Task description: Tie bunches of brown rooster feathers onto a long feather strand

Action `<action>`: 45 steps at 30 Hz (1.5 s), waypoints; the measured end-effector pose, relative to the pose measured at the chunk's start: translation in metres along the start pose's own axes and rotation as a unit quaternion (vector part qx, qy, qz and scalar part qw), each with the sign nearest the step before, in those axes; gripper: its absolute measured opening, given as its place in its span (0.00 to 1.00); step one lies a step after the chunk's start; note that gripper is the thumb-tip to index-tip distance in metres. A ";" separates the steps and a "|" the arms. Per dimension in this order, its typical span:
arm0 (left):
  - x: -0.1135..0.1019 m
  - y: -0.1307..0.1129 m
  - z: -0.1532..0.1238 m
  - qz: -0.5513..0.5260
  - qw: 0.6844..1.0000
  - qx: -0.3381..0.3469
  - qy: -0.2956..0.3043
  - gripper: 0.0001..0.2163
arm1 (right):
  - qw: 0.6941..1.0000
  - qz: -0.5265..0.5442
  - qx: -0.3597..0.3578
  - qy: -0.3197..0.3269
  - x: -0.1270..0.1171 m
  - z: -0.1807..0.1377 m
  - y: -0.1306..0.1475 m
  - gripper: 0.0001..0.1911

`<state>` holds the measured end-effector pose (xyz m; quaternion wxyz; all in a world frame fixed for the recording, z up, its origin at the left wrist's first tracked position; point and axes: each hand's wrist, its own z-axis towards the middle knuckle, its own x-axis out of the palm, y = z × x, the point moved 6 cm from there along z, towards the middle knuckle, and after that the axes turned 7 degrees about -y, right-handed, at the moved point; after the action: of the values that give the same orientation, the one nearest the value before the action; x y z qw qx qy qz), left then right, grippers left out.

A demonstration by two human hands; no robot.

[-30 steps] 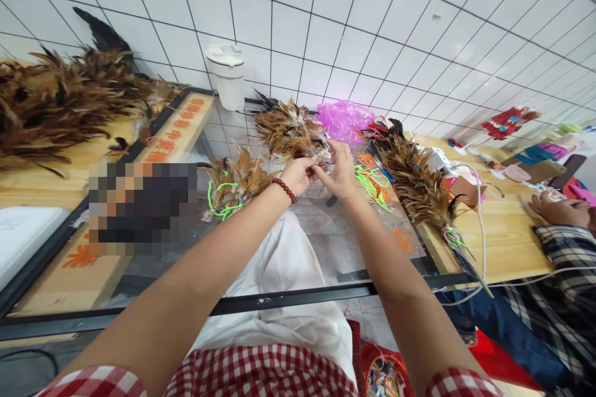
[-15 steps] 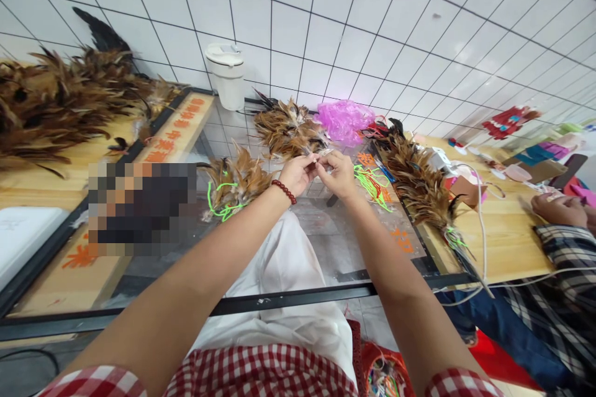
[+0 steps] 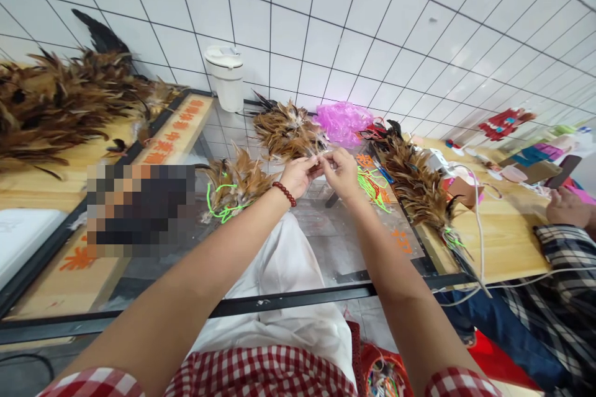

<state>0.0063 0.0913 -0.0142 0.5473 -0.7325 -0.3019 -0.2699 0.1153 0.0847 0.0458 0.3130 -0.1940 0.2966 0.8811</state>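
Over the glass tabletop, my left hand (image 3: 300,175) and my right hand (image 3: 341,172) meet fingertip to fingertip. Both are closed in a pinch on something too small to make out. Just behind the fingers lies a pile of brown feathers (image 3: 289,130). Left of my left hand is a smaller bunch of feathers (image 3: 244,177) with bright green cord (image 3: 215,208) on it. To the right of my right hand lie several green and red cords (image 3: 374,186).
A white lidded cup (image 3: 226,77) stands by the tiled wall. Beside the feathers is a crumpled pink plastic bag (image 3: 343,123). More feathers (image 3: 60,99) lie far left, and a long feather bundle (image 3: 414,177) lies right. A co-worker's hand (image 3: 568,208) is at the right edge.
My fingertips have shifted slightly and my right hand has turned a little, still pinching against the left. The co-worker's hand at the right has moved slightly.
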 end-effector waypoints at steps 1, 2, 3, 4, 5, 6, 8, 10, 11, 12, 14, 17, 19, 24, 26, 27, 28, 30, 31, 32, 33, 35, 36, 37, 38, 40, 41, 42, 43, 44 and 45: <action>0.000 0.000 0.000 0.000 1.000 0.001 0.003 0.03 | 0.999 -0.036 -0.020 0.023 0.003 -0.002 0.003 0.07; 0.001 0.001 0.000 0.000 1.000 0.002 0.005 0.03 | 0.996 -0.069 -0.038 0.043 0.006 -0.003 0.006 0.07; 0.001 0.001 0.000 0.002 1.000 0.003 0.008 0.03 | 0.992 -0.097 -0.053 0.058 0.008 -0.005 0.007 0.07; 0.001 0.001 0.001 0.004 1.000 0.005 0.012 0.03 | 0.988 -0.119 -0.065 0.069 0.009 -0.005 0.007 0.08; 0.001 0.001 0.002 0.005 1.000 0.007 0.015 0.03 | 0.985 -0.133 -0.075 0.078 0.010 -0.006 0.008 0.08; 0.001 0.000 0.002 0.003 1.000 0.008 0.016 0.03 | 0.983 -0.139 -0.083 0.084 0.010 -0.006 0.008 0.09; -0.001 -0.001 0.004 -0.006 1.000 0.007 0.010 0.03 | 0.983 -0.128 -0.096 0.085 0.008 -0.006 0.008 0.08; -0.003 -0.002 0.005 -0.014 1.000 0.000 -0.004 0.03 | 0.987 -0.106 -0.100 0.070 0.005 -0.005 0.008 0.09; -0.004 -0.002 0.005 -0.015 1.000 -0.006 -0.008 0.03 | 0.988 -0.100 -0.097 0.061 0.003 -0.005 0.007 0.10; -0.004 -0.001 0.005 -0.013 1.000 -0.012 -0.007 0.03 | 0.990 -0.098 -0.092 0.053 0.002 -0.004 0.006 0.11; -0.003 0.000 0.004 -0.006 1.000 -0.021 0.004 0.03 | 0.991 -0.100 -0.080 0.043 0.001 -0.004 0.004 0.10; -0.001 0.002 0.003 0.004 0.999 -0.029 0.016 0.03 | 0.993 -0.099 -0.060 0.031 0.002 -0.004 0.001 0.06; 0.000 0.003 0.002 0.012 0.999 -0.032 0.020 0.03 | 0.995 -0.086 -0.038 0.018 0.000 -0.002 -0.002 0.06; 0.001 -0.001 0.000 0.035 0.999 -0.011 0.025 0.03 | 0.982 0.135 0.121 0.061 0.006 0.001 -0.018 0.14; 0.003 0.001 -0.001 0.070 0.996 -0.025 0.046 0.04 | 0.921 0.292 0.223 0.131 0.017 -0.004 -0.023 0.18; 0.004 0.003 -0.002 0.093 0.993 -0.040 0.063 0.04 | 0.880 0.356 0.266 0.166 0.021 -0.008 -0.023 0.19; 0.005 0.005 -0.002 0.114 0.989 -0.055 0.082 0.05 | 0.843 0.404 0.299 0.193 0.024 -0.011 -0.023 0.20; 0.006 0.008 -0.004 0.143 0.980 -0.080 0.114 0.06 | 0.794 0.458 0.337 0.215 0.026 -0.015 -0.021 0.21; 0.006 0.009 -0.004 0.151 0.977 -0.089 0.125 0.06 | 0.783 0.472 0.347 0.210 0.025 -0.015 -0.021 0.21; 0.006 0.009 -0.005 0.158 0.974 -0.094 0.132 0.05 | 0.778 0.480 0.354 0.198 0.024 -0.015 -0.022 0.21; 0.005 0.009 -0.005 0.165 0.972 -0.097 0.137 0.05 | 0.777 0.482 0.361 0.181 0.023 -0.014 -0.023 0.20; 0.006 0.010 -0.006 0.169 0.970 -0.099 0.144 0.05 | 0.780 0.472 0.383 0.148 0.021 -0.013 -0.028 0.19; 0.007 0.010 -0.007 0.165 0.970 -0.098 0.148 0.06 | 0.782 0.464 0.394 0.135 0.021 -0.013 -0.030 0.19; 0.008 0.009 -0.007 0.158 0.971 -0.095 0.150 0.06 | 0.784 0.454 0.404 0.125 0.022 -0.012 -0.032 0.19; 0.008 0.009 -0.007 0.151 0.973 -0.092 0.151 0.07 | 0.787 0.446 0.410 0.116 0.022 -0.012 -0.034 0.19; 0.009 0.009 -0.007 0.149 0.974 -0.082 0.147 0.07 | 0.798 0.428 0.413 0.099 0.022 -0.012 -0.037 0.18; 0.009 0.009 -0.007 0.156 0.975 -0.074 0.140 0.07 | 0.806 0.418 0.410 0.091 0.022 -0.011 -0.038 0.18; 0.009 0.009 -0.007 0.166 0.975 -0.068 0.130 0.07 | 0.813 0.408 0.406 0.084 0.021 -0.011 -0.038 0.18; 0.008 0.009 -0.006 0.175 0.975 -0.062 0.119 0.07 | 0.819 0.401 0.403 0.082 0.022 -0.011 -0.038 0.19; 0.008 0.009 -0.006 0.181 0.976 -0.059 0.109 0.06 | 0.822 0.398 0.398 0.084 0.022 -0.011 -0.038 0.19; 0.008 0.009 -0.006 0.179 0.977 -0.056 0.098 0.06 | 0.826 0.398 0.391 0.087 0.022 -0.011 -0.037 0.18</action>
<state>0.0178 0.0850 -0.0126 0.5716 -0.7741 -0.0952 -0.2549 0.1256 0.1107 0.0106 -0.0420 0.0035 0.6936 0.7191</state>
